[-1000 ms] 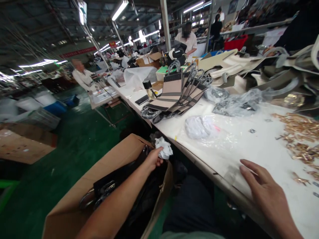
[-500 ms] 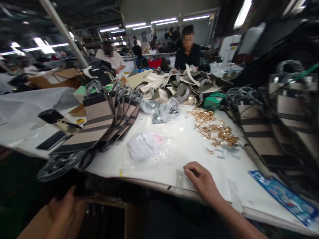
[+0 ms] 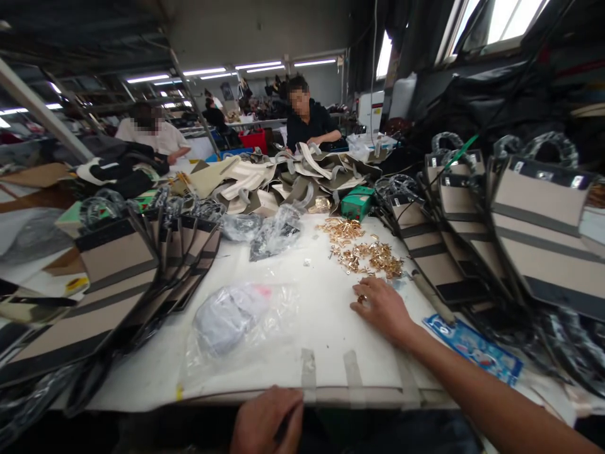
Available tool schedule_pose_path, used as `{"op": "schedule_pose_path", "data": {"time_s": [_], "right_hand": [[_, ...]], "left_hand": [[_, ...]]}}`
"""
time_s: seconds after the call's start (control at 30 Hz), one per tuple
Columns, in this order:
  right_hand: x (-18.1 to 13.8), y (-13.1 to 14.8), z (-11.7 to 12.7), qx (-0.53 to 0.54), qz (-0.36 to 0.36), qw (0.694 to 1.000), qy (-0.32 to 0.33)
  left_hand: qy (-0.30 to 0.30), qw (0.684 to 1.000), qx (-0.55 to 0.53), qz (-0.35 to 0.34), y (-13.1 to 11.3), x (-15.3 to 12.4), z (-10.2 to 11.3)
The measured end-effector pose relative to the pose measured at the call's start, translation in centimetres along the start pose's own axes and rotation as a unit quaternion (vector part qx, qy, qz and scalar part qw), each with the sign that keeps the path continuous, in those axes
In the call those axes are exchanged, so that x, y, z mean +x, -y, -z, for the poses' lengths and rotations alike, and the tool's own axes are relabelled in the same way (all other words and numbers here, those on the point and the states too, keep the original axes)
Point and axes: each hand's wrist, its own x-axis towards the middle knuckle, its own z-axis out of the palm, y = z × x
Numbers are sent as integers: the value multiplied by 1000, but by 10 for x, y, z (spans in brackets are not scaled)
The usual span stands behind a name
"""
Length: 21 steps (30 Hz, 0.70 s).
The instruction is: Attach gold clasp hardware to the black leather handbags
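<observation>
Well, the right hand [image 3: 382,310] curls beside gold pieces [image 3: 380,257], the left hand [image 3: 265,421] by the table [image 3: 326,321]; can't tell if either grips anything.

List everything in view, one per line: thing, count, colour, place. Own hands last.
gold metal pieces: many, gold, table centre-right
table: one, white, centre
plastic bag: one, clear with whitish contents, table front
striped bags: several, beige and dark, both sides
green box: one, green, behind gold pieces
printed packet: one, blue, right front
crumpled plastic: count unclear, clear, mid-table
cut pieces: many, cream and olive, table back
nearer co-workers: two, dark top and pale top, beyond table
red bin: one, red, background
strip lights: several, white, background
far background: too blurred to itemise
left hand: one, bare, near table edge
right hand: one, bare, beside gold pieces
</observation>
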Motion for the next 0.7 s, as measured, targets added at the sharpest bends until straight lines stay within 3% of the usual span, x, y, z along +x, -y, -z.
{"op": "schedule_pose_path", "data": {"time_s": [0.07, 0.13, 0.23, 0.37, 0.53, 0.7], "right_hand": [[6, -5, -1, 8, 13, 1000, 25], [13, -10, -2, 32, 33, 998, 36], [29, -27, 1, 64, 39, 997, -8], [58, -55, 11, 34, -9, 994, -101], [89, -62, 5, -38, 29, 997, -63], [118, -53, -15, -55, 86, 994, 29]], "left_hand": [[77, 995, -70, 6, -12, 41, -27], [109, 985, -116, 62, -11, 82, -55], [70, 979, -113, 151, 10, 138, -99], [9, 979, -75, 187, 52, 197, -156], [10, 984, -47, 171, 84, 224, -200], [49, 979, -118, 160, 93, 219, -208]]}}
